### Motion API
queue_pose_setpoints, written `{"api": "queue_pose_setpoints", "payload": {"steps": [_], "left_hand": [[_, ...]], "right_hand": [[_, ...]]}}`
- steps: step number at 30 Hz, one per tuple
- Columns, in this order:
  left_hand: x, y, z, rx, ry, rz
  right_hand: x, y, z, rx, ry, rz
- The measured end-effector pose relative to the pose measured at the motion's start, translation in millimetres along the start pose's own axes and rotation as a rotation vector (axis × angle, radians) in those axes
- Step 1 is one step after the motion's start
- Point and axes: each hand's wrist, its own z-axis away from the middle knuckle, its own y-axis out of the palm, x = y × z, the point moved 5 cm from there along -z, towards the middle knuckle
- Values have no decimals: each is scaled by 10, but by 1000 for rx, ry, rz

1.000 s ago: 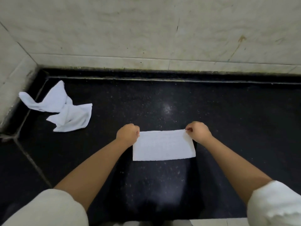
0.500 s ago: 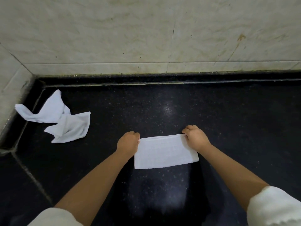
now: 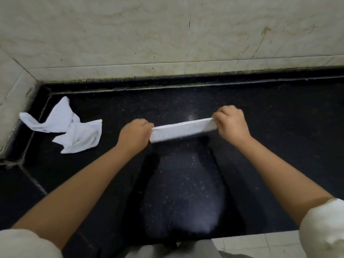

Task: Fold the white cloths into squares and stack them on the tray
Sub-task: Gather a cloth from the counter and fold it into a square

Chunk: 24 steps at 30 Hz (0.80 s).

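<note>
Black speckled stone counter [image 3: 279, 127] filling most of the view, glossy, catching a pale blurred reflection near the front edge. Pale marble-veined wall tiles [image 3: 167, 34] behind it, meeting a second tiled wall at the left corner; a dark grimy seam along the join. A strip of light floor tile [image 3: 242, 244] at the bottom right, below the counter's edge.

Two bare forearms reaching in from the lower corners, white sleeves [image 3: 323, 229] pushed up near the elbows. Left hand [image 3: 135, 135] curled, knuckles up, pinching the left end of the folded white cloth [image 3: 183, 129]. Right hand [image 3: 232, 125] likewise curled, thumb and fingers pinching the right end, set slightly farther from the body and higher in the view than the left.

Between the hands, the cloth stretched taut as a long narrow band, tilted up toward the right, seen nearly edge-on, its layers showing along the top edge. Held above the counter's middle, a dark shadow just under it; cannot tell whether the lower edge touches the stone.

Well apart to the left, near the corner, a second white cloth [image 3: 72, 131] lying crumpled and unfolded on the counter, one twisted tail draped toward the left wall.
</note>
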Motion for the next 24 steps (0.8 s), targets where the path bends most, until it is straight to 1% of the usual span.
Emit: {"api": "queue_pose_setpoints", "payload": {"steps": [1, 2, 3, 4, 5, 8, 9, 11, 13, 17, 19, 21, 22, 24], "left_hand": [[-6, -78, 41, -93, 53, -7], [-12, -97, 116, -146, 88, -19], [-19, -38, 213, -134, 106, -31], [-41, 63, 327, -86, 119, -38], [-69, 187, 460, -16, 126, -39], [-207, 616, 933, 197, 149, -22], [-271, 731, 1075, 249, 146, -14], [-350, 847, 1233, 297, 104, 22], [-349, 855, 1256, 269, 60, 33], [-339, 849, 1234, 238, 28, 1], [-346, 844, 1215, 231, -8, 5], [-366, 810, 1161, 205, -39, 21], [-387, 792, 1117, 191, -51, 18], [-440, 759, 1006, 170, -114, -10]], "right_hand": [[14, -90, 29, -101, -1, -36], [30, -131, 93, -167, 9, -67], [50, -123, 186, -203, 19, -87], [82, -55, 318, -186, 30, -94], [123, 53, 483, -148, 31, -85], [265, 455, 1041, 74, 61, -34], [307, 545, 1170, 145, 83, -18], [367, 637, 1304, 250, 151, -6], [393, 635, 1306, 294, 188, 3], [402, 603, 1339, 306, 241, -4], [383, 591, 1373, 282, 323, -61], [340, 559, 1364, 291, 421, -80], [318, 542, 1344, 322, 453, -46], [294, 531, 1312, 472, 512, 55]]}}
